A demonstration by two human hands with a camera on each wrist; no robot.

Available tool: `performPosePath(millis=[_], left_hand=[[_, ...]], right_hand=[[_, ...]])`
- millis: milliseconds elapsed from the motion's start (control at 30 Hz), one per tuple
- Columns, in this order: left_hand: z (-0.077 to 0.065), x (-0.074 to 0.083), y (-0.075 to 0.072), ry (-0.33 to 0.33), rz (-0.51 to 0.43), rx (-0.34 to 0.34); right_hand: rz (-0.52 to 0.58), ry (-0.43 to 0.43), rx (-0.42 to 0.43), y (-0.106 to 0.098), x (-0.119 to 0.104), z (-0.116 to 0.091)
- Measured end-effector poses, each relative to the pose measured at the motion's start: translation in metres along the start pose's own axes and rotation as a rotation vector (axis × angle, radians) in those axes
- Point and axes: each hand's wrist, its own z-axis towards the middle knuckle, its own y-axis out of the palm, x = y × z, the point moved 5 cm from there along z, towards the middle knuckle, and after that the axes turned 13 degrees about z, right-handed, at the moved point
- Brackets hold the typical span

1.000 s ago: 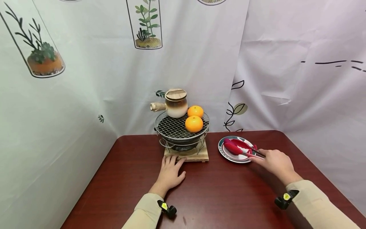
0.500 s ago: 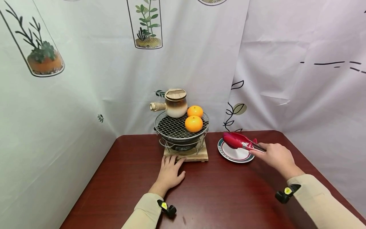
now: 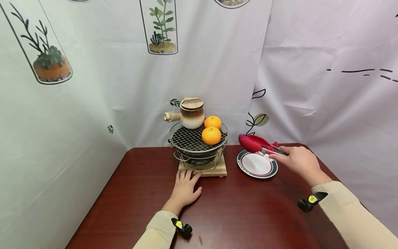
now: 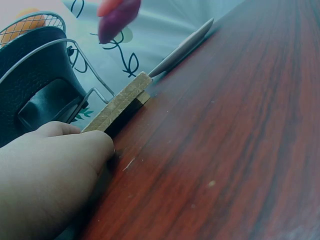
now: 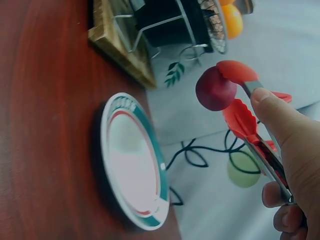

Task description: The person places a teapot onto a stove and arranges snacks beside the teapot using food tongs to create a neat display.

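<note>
My right hand grips a pair of red-tipped metal tongs, raised above the plate. Between the tong heads is a smooth purple-red piece, round seen end-on in the right wrist view and tapered in the left wrist view, like a sweet potato. My left hand rests its fingertips on the front edge of the wooden board, thumb spread to the side. On that board stands a small grill with a wire mesh top. The white plate with its green-patterned rim bears nothing I can see.
Two oranges sit on the right of the mesh. A lidded clay pot with a side handle stands at its back. A patterned white cloth hangs behind and beside the dark red table.
The tongs have risen off the plate, lifting the purple-red piece with them. My right hand moved up slightly. My left hand has stayed on the board.
</note>
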Motion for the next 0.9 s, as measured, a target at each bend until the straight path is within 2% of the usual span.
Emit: performPosePath(millis=[200,433,733,900], left_hand=[[0.000,0.000,-0.001,0.000,0.000,-0.003],[0.000,0.000,-0.001,-0.003,-0.005,-0.006],[0.000,0.000,0.000,-0.003,-0.014,-0.001],[0.000,0.000,0.001,-0.004,-0.020,-0.002]], right_hand=[[0.032,0.021,-0.007,-0.012,-0.011,0.010],[0.035,-0.012,0.018,-0.024,-0.026,0.021],[0.021,-0.051,0.028,-0.039,-0.057,0.032],[0.013,-0.041,0.017,-0.042,-0.069,0.037]])
